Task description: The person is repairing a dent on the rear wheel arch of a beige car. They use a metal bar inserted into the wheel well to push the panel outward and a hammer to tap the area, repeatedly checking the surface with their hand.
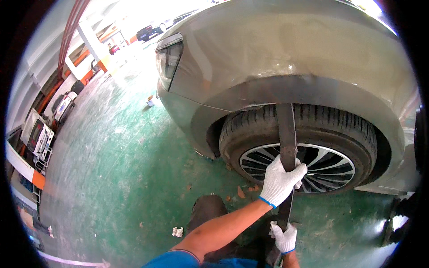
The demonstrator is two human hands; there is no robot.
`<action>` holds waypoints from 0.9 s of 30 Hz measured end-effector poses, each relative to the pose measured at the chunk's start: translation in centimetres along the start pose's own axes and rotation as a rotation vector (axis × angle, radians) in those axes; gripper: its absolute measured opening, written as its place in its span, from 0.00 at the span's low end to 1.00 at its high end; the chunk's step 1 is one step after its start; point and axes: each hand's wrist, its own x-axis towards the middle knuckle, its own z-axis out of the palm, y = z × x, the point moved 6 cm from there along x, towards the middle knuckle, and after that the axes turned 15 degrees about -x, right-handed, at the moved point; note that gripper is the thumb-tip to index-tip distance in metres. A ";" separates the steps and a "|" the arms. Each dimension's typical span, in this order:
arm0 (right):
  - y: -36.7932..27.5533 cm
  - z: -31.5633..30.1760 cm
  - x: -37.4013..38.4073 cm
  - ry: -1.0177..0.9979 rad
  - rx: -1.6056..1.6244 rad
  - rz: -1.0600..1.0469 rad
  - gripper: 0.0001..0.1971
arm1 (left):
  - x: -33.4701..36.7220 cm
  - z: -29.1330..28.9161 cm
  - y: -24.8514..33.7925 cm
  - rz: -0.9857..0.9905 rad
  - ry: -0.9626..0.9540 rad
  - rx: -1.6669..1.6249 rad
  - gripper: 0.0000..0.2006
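Both my hands wear white knit gloves with blue cuffs. A long, flat, dark bar point(287, 127) runs upright in front of the car's wheel point(330, 167). Its upper end reaches the lip of the wheel arch point(250, 93), above the tyre point(250, 125); whether the tip goes behind the lip I cannot make out. Around the middle of the bar my left hand point(280, 179) is closed, in front of the spoked rim. Lower down, my right hand point(284, 237) grips the bar near its bottom end. Dull olive-grey body panels point(286, 40) curve over the wheel, with a lamp point(170, 60) at the left.
Green floor point(116, 147) spreads to the left, with a crumpled white scrap point(178, 232) and brown flakes point(241, 192) near my knee point(210, 210). A small can point(150, 101) stands farther off. Loose car parts point(62, 105) line the left wall. Another car point(152, 32) is parked far back.
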 end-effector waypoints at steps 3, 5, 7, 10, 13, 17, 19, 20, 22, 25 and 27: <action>-0.6 1.3 -0.2 -0.007 0.043 -0.005 0.13 | -0.1 -0.4 0.0 0.003 -0.005 -0.007 0.10; -0.4 2.0 -0.5 -0.006 0.075 0.015 0.13 | -0.2 -0.7 -0.1 -0.009 -0.025 -0.008 0.10; 0.2 2.9 -0.6 -0.050 0.083 -0.002 0.13 | -0.6 -0.9 0.7 -0.028 -0.014 0.046 0.10; 0.2 3.4 -1.2 -0.076 -0.018 -0.013 0.14 | -0.9 -1.5 0.6 -0.042 -0.032 0.051 0.10; -1.2 2.8 -1.8 -0.042 -0.138 -0.049 0.14 | -0.8 -1.7 -0.2 -0.060 -0.049 -0.078 0.11; -2.0 1.8 -2.3 0.028 -0.219 0.000 0.15 | -0.9 -1.2 0.1 -0.086 -0.087 -0.148 0.12; -1.9 1.8 -2.6 0.052 -0.182 -0.031 0.15 | -0.9 -0.8 0.6 -0.079 -0.088 -0.100 0.12; -2.4 1.6 -2.9 0.060 -0.175 -0.032 0.14 | -1.0 -0.5 1.1 -0.066 -0.079 -0.048 0.12; -3.6 0.9 -3.4 0.109 -0.191 -0.057 0.14 | -1.0 0.8 3.1 0.022 -0.106 0.123 0.14; -5.0 -0.1 -3.7 0.109 -0.282 -0.032 0.15 | 0.2 2.1 6.3 0.043 -0.030 0.311 0.15; -4.7 -0.5 -3.7 0.103 -0.308 -0.007 0.16 | 0.8 1.5 6.2 0.060 -0.041 0.193 0.16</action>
